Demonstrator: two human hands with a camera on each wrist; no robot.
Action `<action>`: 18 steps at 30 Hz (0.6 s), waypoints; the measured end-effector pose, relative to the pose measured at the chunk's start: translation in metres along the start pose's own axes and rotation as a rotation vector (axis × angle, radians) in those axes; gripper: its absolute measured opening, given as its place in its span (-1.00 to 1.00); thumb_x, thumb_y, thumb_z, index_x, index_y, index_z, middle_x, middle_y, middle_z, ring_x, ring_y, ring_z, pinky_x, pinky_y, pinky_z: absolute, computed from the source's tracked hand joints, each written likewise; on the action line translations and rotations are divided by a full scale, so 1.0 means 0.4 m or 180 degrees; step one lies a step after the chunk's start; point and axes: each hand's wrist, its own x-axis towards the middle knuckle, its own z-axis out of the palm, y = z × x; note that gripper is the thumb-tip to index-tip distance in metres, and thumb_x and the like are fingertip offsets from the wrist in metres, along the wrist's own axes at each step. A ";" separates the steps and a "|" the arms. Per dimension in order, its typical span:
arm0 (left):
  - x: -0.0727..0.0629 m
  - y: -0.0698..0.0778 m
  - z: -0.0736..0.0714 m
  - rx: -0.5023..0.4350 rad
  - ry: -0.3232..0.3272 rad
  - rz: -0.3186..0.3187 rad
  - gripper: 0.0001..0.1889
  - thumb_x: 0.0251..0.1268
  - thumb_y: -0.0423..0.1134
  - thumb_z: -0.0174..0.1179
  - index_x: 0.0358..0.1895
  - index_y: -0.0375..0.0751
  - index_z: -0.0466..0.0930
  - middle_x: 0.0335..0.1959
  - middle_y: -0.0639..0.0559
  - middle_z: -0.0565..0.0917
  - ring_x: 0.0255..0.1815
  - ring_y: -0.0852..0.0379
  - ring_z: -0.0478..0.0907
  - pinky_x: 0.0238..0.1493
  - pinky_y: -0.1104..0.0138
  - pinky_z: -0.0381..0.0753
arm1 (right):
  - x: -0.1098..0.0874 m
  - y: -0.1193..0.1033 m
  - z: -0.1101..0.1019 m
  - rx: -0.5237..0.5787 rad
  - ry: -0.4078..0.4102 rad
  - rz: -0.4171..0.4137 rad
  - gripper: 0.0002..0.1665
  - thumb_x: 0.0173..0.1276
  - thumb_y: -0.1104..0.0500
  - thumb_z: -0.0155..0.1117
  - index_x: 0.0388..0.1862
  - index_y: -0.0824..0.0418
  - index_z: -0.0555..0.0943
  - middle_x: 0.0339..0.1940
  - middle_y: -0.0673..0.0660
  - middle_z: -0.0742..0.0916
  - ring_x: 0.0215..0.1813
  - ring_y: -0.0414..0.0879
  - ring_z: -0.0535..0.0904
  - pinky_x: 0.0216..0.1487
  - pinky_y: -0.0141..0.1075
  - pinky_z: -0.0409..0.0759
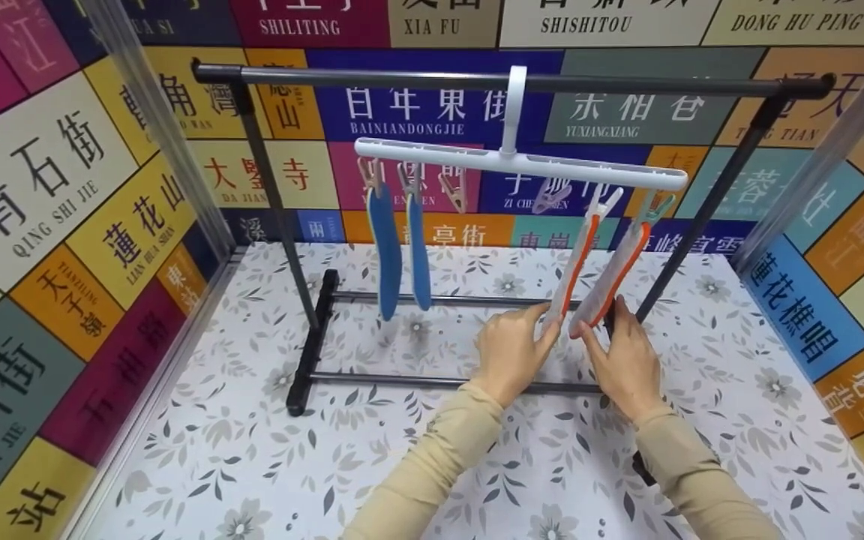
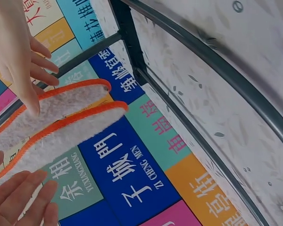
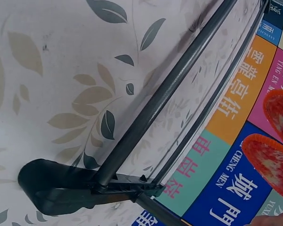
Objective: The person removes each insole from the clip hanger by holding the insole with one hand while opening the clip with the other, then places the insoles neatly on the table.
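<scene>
Two fuzzy white insoles with orange edges hang from clips on the right half of a white hanger (image 1: 589, 171). My left hand (image 1: 511, 352) is at the lower end of the left insole (image 1: 574, 262), its thumb and loosely spread fingers on either side. By the right insole (image 1: 616, 274), my right hand (image 1: 627, 367) has its thumb at the lower tip and its fingers stretched beyond it. Loose fingers (image 2: 26, 193) of the left hand show in the left wrist view. The right wrist view shows reddish mottled faces on the orange-edged insoles (image 3: 269, 165).
The hanger hooks over the top bar (image 1: 402, 76) of a black rack. On its left half hang two blue insoles (image 1: 388, 255). Between the pairs are a pink clip (image 1: 454, 193) and a purple clip (image 1: 552, 196). Sign-patterned walls surround the leaf-printed table (image 1: 237, 450).
</scene>
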 end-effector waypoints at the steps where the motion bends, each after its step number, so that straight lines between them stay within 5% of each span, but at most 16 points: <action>1: 0.002 0.003 0.002 -0.0024 0.0043 0.0034 -0.75 0.31 0.04 0.25 -0.13 0.02 0.77 -0.34 0.14 0.81 -0.44 0.16 0.72 -0.39 0.32 0.65 | 0.002 -0.001 0.001 -0.0002 0.0014 0.0003 -0.03 0.48 -0.31 0.00 0.58 0.28 0.07 0.43 0.45 0.40 0.35 0.43 0.37 0.23 0.32 0.36; 8: 0.027 0.028 0.011 -0.0125 0.0250 0.0153 -0.80 0.32 0.00 0.25 -0.17 0.04 0.78 -0.42 0.19 0.79 -0.51 0.20 0.69 -0.47 0.33 0.60 | 0.016 0.001 0.008 0.0018 0.0132 -0.0002 -0.08 0.47 -0.28 0.04 0.53 0.32 0.18 0.36 0.47 0.47 0.29 0.44 0.41 0.20 0.32 0.37; 18: 0.086 0.079 0.009 -0.0176 -0.0056 0.0049 -0.71 0.40 0.06 0.16 -0.05 0.05 0.76 -0.29 0.15 0.81 -0.44 0.21 0.73 -0.43 0.36 0.63 | 0.027 0.005 0.017 -0.0066 0.0331 -0.0250 -0.25 0.44 -0.01 0.22 0.41 0.43 0.33 0.17 0.48 0.60 0.10 0.45 0.55 0.04 0.28 0.50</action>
